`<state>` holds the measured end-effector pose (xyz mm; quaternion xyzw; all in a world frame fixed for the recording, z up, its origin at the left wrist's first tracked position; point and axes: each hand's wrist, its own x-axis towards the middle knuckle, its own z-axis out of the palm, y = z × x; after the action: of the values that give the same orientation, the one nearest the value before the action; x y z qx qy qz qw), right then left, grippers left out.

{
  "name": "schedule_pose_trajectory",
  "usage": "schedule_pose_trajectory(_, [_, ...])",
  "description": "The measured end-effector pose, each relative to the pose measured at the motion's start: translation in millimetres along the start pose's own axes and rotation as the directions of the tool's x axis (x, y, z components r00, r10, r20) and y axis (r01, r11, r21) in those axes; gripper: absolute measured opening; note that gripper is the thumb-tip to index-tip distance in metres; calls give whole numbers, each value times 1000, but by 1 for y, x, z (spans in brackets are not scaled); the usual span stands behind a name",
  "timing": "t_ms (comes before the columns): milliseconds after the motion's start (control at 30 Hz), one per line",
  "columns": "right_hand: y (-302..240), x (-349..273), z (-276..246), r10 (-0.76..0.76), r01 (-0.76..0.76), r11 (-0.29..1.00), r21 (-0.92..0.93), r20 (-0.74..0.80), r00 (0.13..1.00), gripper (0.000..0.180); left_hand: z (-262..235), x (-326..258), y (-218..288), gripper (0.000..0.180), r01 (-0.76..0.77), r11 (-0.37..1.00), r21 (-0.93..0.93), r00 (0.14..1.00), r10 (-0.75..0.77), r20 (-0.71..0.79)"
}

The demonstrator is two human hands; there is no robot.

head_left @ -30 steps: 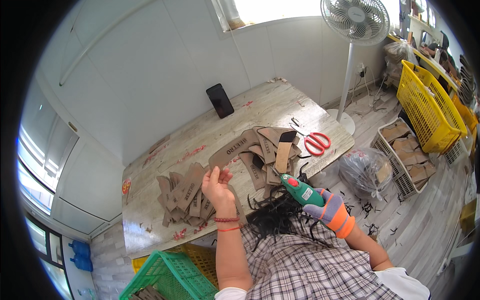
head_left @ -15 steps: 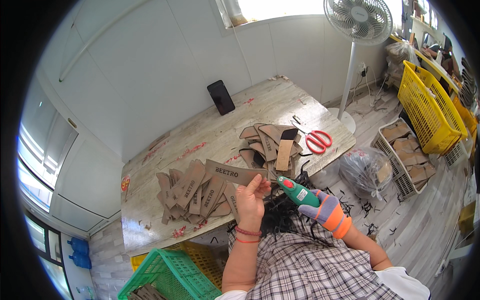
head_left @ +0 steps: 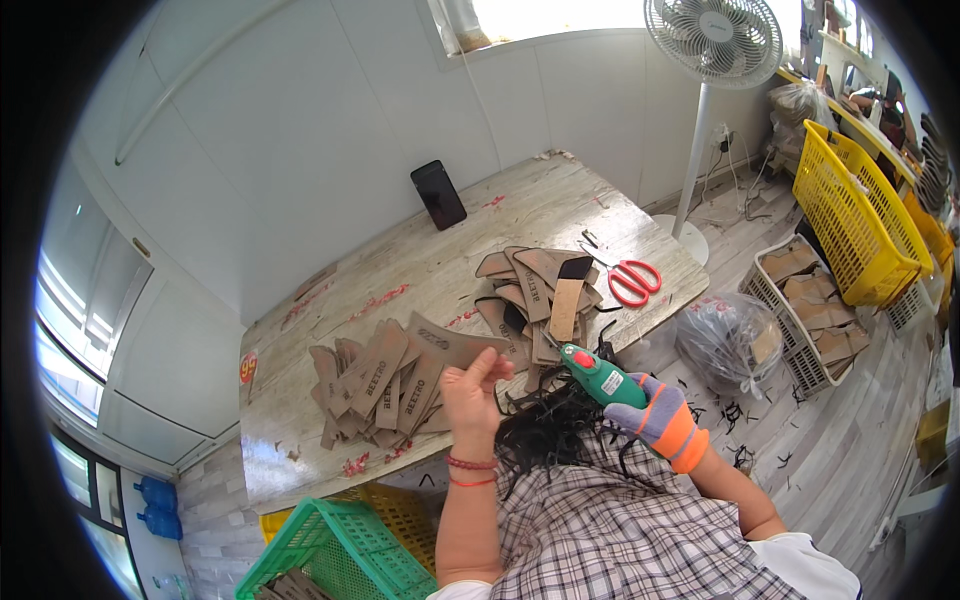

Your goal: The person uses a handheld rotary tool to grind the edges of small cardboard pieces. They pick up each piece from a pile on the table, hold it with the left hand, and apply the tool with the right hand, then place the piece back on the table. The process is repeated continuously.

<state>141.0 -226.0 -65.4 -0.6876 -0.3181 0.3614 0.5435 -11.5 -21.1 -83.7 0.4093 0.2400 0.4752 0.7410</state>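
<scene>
My bare left hand is closed by its fingertips on the right end of a brown printed strip. The strip is slightly blurred and lies over a pile of similar strips on the table. My right hand, in a grey and orange glove, grips a green handheld power tool with a red button. Its thin tip points up and left, near a second pile of brown strips. Black thin trimmings lie heaped on my lap, below the tool.
Red-handled scissors and a black phone rest on the worn table. A green basket stands at the lower left. On the right are a clear bag, a white crate, a yellow crate and a fan.
My left hand has moved left and slightly down with the strip, bringing it over the left pile. The tool has shifted slightly right, and more of the black trimmings show.
</scene>
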Motion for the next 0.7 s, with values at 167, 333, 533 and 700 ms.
schedule_pose_trajectory(167, [9, -5, -9, 64, -64, 998, 20, -8, 998, 48, -40, 45, 17, 13, -37, 994, -101, 946, 2, -324])
schedule_pose_trajectory(333, [31, -3, -11, 86, -85, 996, 34, -50, 995, 46, -28, 58, -66, 14, -56, 819, 571, 981, 151, -119])
schedule_pose_trajectory(533, [43, -2, -23, 92, -73, 987, 146, -127, 988, 47, 75, 97, -92, 40, -521, -17, 854, 760, 446, 472])
schedule_pose_trajectory(700, [47, -2, -27, 94, -79, 993, 85, -200, 975, 48, 101, 123, -122, 44, -456, -238, 858, 848, 178, 500])
